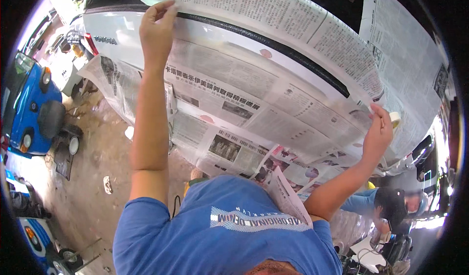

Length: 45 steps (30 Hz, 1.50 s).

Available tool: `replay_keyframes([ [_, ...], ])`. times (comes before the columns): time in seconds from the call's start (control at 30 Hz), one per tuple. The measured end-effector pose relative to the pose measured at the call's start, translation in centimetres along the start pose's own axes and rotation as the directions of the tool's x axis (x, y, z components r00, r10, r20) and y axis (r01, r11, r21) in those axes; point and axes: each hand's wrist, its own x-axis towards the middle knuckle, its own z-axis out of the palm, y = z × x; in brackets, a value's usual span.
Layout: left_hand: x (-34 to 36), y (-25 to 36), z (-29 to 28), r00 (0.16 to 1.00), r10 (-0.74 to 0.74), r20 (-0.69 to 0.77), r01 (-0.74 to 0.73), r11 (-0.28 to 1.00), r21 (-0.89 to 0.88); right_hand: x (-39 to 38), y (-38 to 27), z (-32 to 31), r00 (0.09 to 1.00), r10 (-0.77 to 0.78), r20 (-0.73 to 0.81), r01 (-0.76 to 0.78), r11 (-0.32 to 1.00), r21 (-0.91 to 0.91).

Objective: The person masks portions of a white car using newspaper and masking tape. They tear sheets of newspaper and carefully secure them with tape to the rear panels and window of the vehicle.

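Observation:
A long sheet of newspaper [273, 12] lies across the dark window at the back of a white vehicle [126, 26]. Its lower edge curves along a black trim strip [273, 50]. At the sheet's left end, my left hand [159, 28] pinches the edge between thumb and fingers. My right hand [379, 136] is closed at the sheet's lower right corner, fingertips close to the paper. A pale roll of tape [394, 120] shows against that hand's outer side, partly hidden by the fingers. More newspaper [215, 74] covers the panel below the trim.
Another newspaper sheet [405, 45] hangs at the right. A blue vehicle [36, 109] stands at the far left, over a stained floor [93, 187]. At the lower right, a person in dark clothing [393, 206] is low down beside several objects. Folded paper [288, 192] sticks up by my right arm.

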Motion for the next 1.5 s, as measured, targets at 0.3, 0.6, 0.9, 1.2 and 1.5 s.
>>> replay_keyframes([
  [0.3,-2.0,-0.2,0.2,0.997,0.060,0.055,-0.064,0.994,0.085,-0.8,2.1,-0.8,0.997,0.069,0.028,-0.067,0.995,-0.069],
  [0.6,-2.0,-0.7,-0.3,0.996,0.071,0.060,-0.071,0.997,0.003,-0.3,1.5,0.6,0.999,0.021,-0.041,-0.022,1.000,-0.013],
  [0.9,-1.9,0.8,-0.4,0.997,0.041,0.070,-0.049,0.993,0.108,-0.2,1.2,0.9,0.996,0.085,-0.009,-0.085,0.992,-0.088],
  [1.2,-1.5,-0.3,-0.6,0.990,0.124,0.070,-0.135,0.974,0.181,-0.5,1.0,1.1,0.999,0.050,-0.001,-0.050,0.999,-0.001],
  [1.5,-4.9,-0.2,1.1,0.947,0.287,-0.142,-0.172,0.830,0.530,0.1,2.0,0.7,1.000,0.022,-0.007,-0.023,0.968,-0.249],
])
